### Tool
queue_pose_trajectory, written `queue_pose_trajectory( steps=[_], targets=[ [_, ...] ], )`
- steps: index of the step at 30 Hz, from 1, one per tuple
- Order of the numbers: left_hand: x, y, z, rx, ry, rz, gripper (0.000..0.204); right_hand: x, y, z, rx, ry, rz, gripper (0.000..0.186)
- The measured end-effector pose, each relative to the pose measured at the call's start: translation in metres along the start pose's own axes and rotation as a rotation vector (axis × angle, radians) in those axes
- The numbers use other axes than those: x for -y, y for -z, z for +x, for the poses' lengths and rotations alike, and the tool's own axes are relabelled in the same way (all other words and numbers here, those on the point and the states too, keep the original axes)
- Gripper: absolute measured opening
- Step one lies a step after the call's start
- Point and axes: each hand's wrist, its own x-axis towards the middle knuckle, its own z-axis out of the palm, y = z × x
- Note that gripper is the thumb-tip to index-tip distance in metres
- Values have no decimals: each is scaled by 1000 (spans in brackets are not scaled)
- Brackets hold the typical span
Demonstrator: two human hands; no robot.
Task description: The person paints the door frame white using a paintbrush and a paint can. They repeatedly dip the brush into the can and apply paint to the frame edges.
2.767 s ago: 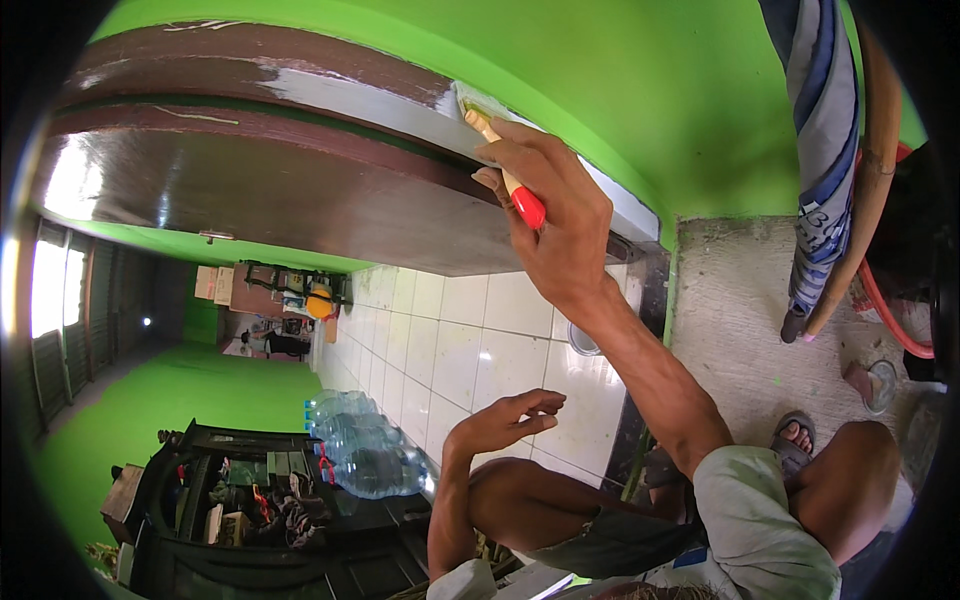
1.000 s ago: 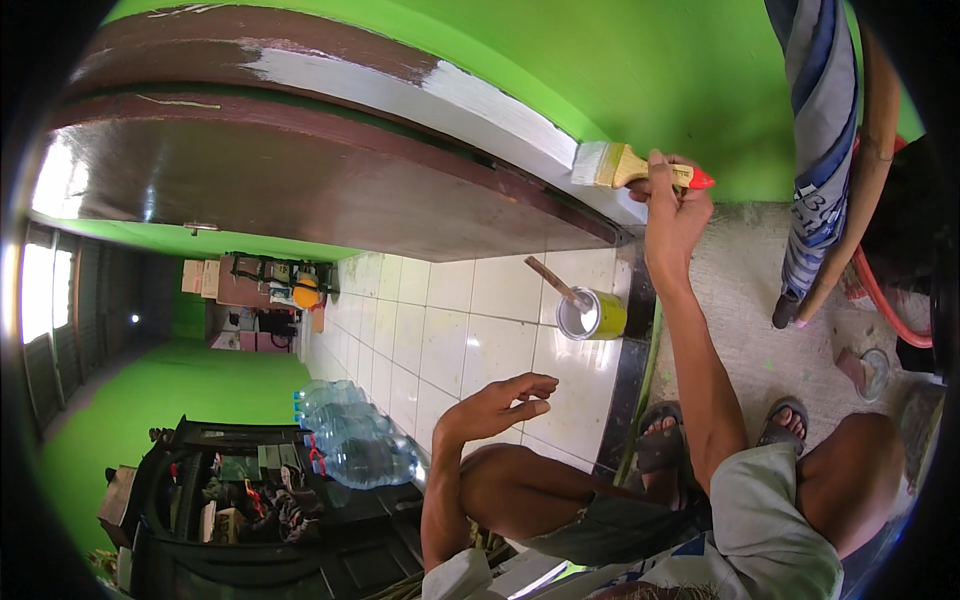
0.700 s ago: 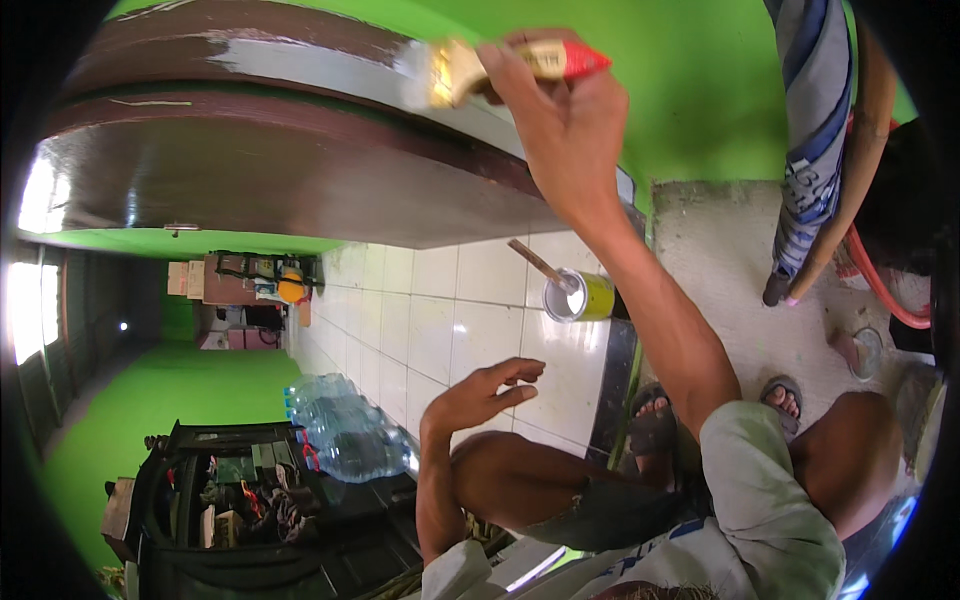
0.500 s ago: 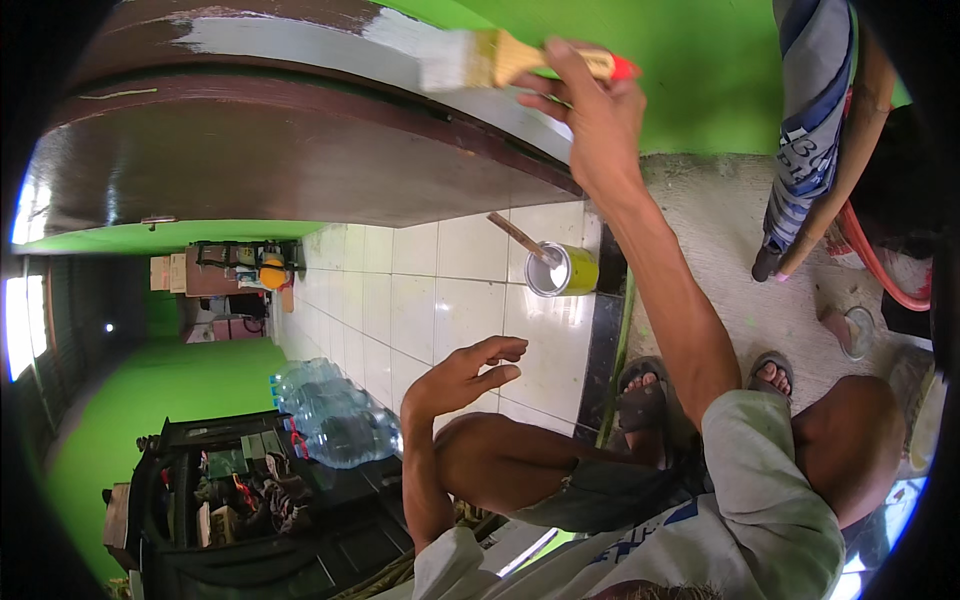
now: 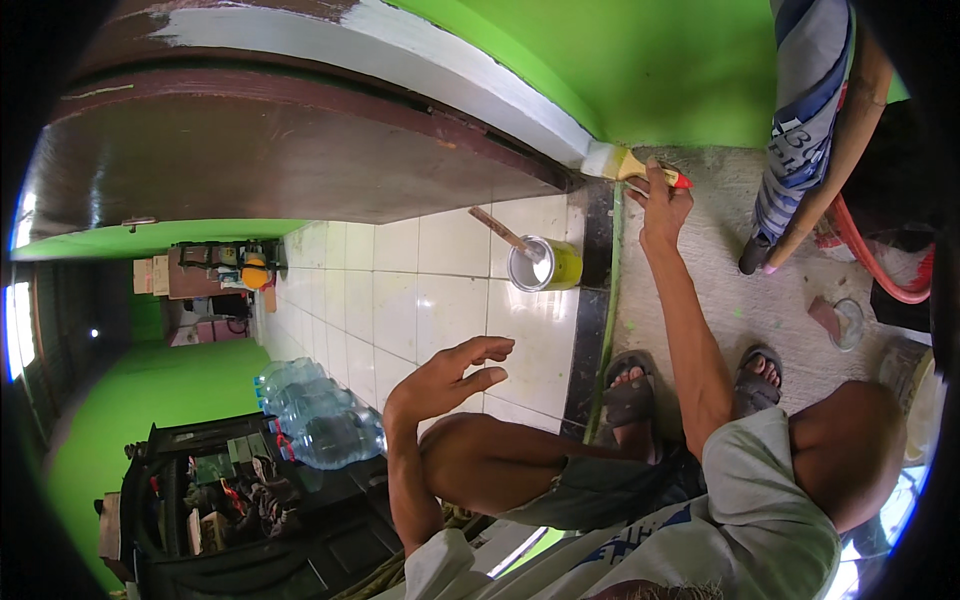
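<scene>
At the left are a dark cabinet (image 5: 300, 560) and clear water bottles (image 5: 325, 425), then the left hand (image 5: 445, 380), empty, its fingers loosely bent near the knee (image 5: 490, 460). An open paint can (image 5: 565, 267) holding a stick (image 5: 500, 230) stands on white tiles (image 5: 450, 310); right of it, the brush (image 5: 630, 165) touches the white frame's (image 5: 470, 85) lower end, its handle gripped by the right hand (image 5: 662, 208), near an umbrella (image 5: 800, 140).

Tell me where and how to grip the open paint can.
Grip the paint can around its yellow-green wall, probably from the near side with the empty left hand: the wall is round and unobstructed there, while the stick leans out toward the far left.
</scene>
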Motion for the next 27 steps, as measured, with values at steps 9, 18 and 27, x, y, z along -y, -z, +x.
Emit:
queue_pose_trajectory(
  steps=[9, 18, 27],
  targets=[
    [7, -2, -5, -24, 0, 21, 42, 79, -94, -56, 325, 343, -117, 21],
    [8, -1, -5, -60, -62, -15, 42, 53, -67, -12, 288, -42, 179, 35],
    [7, -3, 0, -37, -84, 5, 43, 16, -2, 17, 180, 181, -290, 24]
  ],
)
